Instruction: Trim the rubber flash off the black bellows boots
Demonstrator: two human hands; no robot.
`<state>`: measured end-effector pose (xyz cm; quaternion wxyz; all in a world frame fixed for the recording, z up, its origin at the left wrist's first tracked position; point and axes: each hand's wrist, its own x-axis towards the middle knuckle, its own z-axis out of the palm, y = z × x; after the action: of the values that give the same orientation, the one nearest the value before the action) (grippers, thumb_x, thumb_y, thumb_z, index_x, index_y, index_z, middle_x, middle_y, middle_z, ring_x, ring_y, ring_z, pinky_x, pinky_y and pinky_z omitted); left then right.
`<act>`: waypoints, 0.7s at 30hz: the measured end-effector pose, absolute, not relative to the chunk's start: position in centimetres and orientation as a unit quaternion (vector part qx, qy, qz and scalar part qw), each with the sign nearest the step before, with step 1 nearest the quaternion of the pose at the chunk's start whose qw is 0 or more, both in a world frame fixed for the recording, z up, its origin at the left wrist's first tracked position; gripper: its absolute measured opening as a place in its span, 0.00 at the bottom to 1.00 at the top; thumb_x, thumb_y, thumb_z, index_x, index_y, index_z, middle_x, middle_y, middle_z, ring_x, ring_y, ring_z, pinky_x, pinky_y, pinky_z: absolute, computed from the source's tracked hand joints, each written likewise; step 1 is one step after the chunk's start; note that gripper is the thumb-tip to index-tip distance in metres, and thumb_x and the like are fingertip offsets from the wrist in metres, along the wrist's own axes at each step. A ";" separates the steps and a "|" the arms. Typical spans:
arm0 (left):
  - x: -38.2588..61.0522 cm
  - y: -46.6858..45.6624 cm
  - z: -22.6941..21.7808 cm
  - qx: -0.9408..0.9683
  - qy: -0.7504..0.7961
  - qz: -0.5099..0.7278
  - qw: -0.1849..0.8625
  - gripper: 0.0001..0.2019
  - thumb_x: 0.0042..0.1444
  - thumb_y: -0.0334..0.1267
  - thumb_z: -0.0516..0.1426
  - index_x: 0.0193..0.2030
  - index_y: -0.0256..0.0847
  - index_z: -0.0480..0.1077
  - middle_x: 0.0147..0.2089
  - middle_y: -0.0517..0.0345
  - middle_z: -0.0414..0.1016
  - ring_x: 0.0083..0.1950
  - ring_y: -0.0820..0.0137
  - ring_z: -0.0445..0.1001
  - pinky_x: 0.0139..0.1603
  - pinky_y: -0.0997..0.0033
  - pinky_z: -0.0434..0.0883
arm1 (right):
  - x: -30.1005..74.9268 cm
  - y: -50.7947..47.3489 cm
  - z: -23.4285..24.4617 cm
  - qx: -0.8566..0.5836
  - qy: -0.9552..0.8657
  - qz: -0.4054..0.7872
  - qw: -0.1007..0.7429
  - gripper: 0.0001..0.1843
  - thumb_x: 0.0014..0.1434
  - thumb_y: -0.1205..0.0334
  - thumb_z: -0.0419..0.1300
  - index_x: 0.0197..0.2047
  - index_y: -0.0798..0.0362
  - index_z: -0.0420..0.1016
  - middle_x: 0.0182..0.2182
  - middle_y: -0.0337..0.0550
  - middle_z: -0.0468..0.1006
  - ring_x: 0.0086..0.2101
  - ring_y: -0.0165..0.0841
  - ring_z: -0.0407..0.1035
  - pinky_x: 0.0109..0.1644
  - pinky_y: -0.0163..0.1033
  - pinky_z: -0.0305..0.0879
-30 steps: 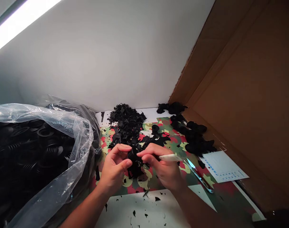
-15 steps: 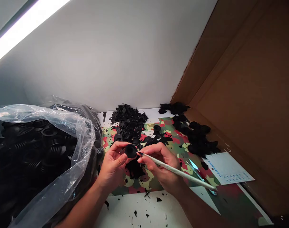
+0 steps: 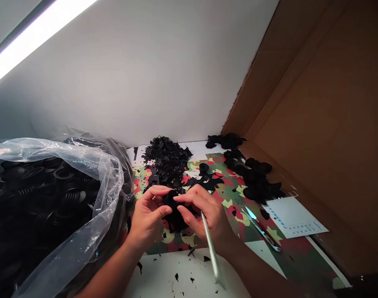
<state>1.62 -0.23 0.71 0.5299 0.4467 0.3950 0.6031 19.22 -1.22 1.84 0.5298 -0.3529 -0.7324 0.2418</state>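
Between the thumb and fingers of my left hand (image 3: 148, 213) is a small round black rubber part (image 3: 169, 198). My right hand (image 3: 209, 217) grips a pale, stick-like tool (image 3: 211, 252), whose long end slants down toward the near white surface. The tool's tip is hidden behind the right fingers. My right thumb and fingertips are also at the right side of the rubber part, partly covering it. Black scraps (image 3: 177, 221) lie under the hands, and a pile of cut black scraps (image 3: 167, 159) is just beyond them.
A clear plastic bag (image 3: 111, 174) full of ribbed black parts (image 3: 65, 173) stands at left. Black pieces (image 3: 260, 182) line the cardboard wall (image 3: 325, 136) at right. Small snips (image 3: 261, 229) and a printed white card (image 3: 296, 217) rest on the camouflage-patterned mat (image 3: 229, 180).
The pale tool has swung from pointing right to pointing down toward me, its tip off the rubber part. My right fingertips have moved left onto the part, which is now turned.
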 end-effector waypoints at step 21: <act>2.4 -0.9 0.8 0.446 0.351 0.669 0.480 0.14 0.41 0.42 0.76 0.36 0.45 0.84 0.37 0.57 0.81 0.40 0.70 0.78 0.42 0.77 0.74 | 17.7 -1.6 1.8 -0.388 -0.731 0.065 0.558 0.10 0.64 0.74 0.55 0.35 0.50 0.71 0.28 0.38 0.73 0.28 0.29 0.70 0.31 0.33 0.69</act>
<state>2.44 -0.91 0.81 0.4805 0.4457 0.3507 0.6690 17.68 -1.59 1.79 0.5578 -0.3884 -0.7306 0.0648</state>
